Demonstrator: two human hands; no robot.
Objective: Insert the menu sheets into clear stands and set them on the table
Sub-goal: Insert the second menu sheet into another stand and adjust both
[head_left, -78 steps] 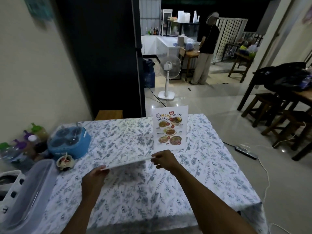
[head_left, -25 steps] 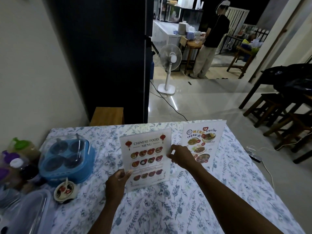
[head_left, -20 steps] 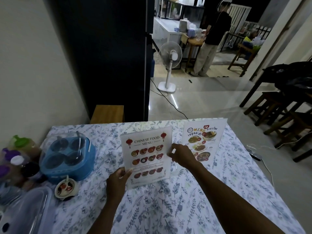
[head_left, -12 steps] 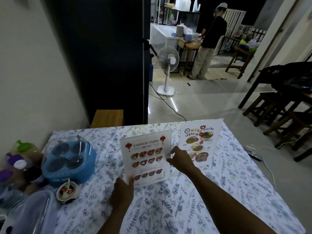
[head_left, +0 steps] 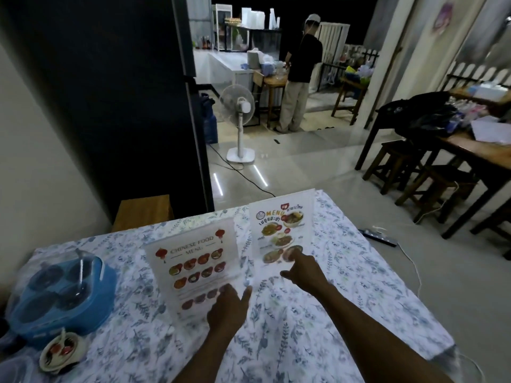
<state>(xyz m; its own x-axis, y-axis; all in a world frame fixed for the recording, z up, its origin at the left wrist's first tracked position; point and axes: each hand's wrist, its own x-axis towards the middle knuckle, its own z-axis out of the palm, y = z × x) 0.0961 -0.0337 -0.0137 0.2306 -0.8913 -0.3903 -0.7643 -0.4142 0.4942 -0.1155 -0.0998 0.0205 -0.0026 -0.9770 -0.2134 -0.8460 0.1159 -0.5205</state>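
On the flowered table (head_left: 345, 286), two menu stands are seen side by side, the Chinese menu (head_left: 195, 261) touched low down by the open left hand (head_left: 228, 306), the other menu (head_left: 280, 226) by the open right hand (head_left: 302, 269).

- On my table (head_left: 345, 313), the Chinese food menu stand (head_left: 193, 261) sits left of the Thai menu stand (head_left: 282, 228).
- Condiment caddy (head_left: 60, 294) at far left, small dish (head_left: 59, 352) before it.
- Fan (head_left: 239, 117) stands behind the table.

The left hand (head_left: 227, 306) covers the Chinese menu stand's (head_left: 193, 261) lower right corner (its print blurred).
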